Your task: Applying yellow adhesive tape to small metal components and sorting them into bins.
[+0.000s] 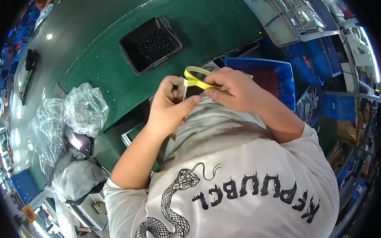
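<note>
My right hand (235, 89) pinches a roll of yellow tape (194, 82) by its near right side, in front of my chest. The tape's left end reaches my left hand (168, 103), where it meets a thin, pale, straight-edged piece (185, 92). My left thumb and curled fingers close on that piece; its kind does not show, and the fingers hide most of it. Both hands are close together above my lap, at the near edge of the green table (115, 95).
A black bin (126, 56) holding many small dark screw-like parts stands on the table ahead. Right of my hands is a blue crate (289, 86). Clear plastic bags (86, 109) and a phone-like dark device (78, 142) lie at the left. Grey trays (281, 30) stand at the far right.
</note>
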Demonstrator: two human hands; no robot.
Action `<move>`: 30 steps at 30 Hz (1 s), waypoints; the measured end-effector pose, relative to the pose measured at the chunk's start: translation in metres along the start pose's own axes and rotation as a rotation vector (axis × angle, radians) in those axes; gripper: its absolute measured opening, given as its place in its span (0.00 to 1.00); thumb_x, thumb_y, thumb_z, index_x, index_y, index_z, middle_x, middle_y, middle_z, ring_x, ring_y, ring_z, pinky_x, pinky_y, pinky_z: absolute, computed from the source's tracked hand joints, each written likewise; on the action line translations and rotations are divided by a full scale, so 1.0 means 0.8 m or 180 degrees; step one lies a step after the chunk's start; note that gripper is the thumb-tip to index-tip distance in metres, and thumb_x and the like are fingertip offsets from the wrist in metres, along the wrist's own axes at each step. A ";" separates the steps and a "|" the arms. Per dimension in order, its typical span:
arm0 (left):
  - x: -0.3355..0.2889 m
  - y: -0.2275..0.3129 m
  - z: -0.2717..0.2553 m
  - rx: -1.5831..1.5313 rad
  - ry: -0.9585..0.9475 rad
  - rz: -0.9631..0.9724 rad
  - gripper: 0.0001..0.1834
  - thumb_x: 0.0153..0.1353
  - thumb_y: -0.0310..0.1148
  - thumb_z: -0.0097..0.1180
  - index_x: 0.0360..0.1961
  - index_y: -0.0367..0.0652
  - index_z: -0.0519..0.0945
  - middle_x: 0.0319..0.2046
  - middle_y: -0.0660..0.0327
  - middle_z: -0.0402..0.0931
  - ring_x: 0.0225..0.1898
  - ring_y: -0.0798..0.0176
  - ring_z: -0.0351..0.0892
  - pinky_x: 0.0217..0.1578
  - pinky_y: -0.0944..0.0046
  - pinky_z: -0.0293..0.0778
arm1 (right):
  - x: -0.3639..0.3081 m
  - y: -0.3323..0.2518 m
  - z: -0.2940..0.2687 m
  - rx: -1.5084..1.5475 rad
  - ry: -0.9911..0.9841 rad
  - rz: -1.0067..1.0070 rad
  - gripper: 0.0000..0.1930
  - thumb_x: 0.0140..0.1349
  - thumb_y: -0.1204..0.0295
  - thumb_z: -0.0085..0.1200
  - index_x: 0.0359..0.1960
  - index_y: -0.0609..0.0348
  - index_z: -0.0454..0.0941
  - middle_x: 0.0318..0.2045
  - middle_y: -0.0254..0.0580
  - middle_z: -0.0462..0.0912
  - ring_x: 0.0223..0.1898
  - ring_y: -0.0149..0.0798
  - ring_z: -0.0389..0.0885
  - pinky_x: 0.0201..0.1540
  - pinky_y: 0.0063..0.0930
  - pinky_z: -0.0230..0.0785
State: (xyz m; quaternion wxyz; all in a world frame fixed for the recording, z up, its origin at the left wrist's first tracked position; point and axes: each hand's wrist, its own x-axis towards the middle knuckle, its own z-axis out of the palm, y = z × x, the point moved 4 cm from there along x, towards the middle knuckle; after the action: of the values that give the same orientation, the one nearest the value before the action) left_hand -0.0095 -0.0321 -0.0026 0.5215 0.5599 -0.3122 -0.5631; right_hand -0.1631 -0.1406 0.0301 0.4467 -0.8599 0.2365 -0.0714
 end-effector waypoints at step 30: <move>0.002 -0.007 -0.006 0.0291 0.0027 0.0400 0.15 0.76 0.35 0.43 0.51 0.34 0.75 0.41 0.56 0.83 0.30 0.71 0.79 0.29 0.73 0.74 | -0.004 0.005 -0.006 -0.0279 -0.0011 -0.0172 0.18 0.64 0.63 0.58 0.51 0.60 0.82 0.25 0.46 0.81 0.29 0.47 0.75 0.35 0.39 0.67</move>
State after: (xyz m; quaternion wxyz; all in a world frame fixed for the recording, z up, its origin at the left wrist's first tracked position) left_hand -0.0058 -0.0311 -0.0093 0.5311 0.5647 -0.3700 -0.5120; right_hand -0.1690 -0.1448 0.0301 0.4070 -0.8848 0.2153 -0.0716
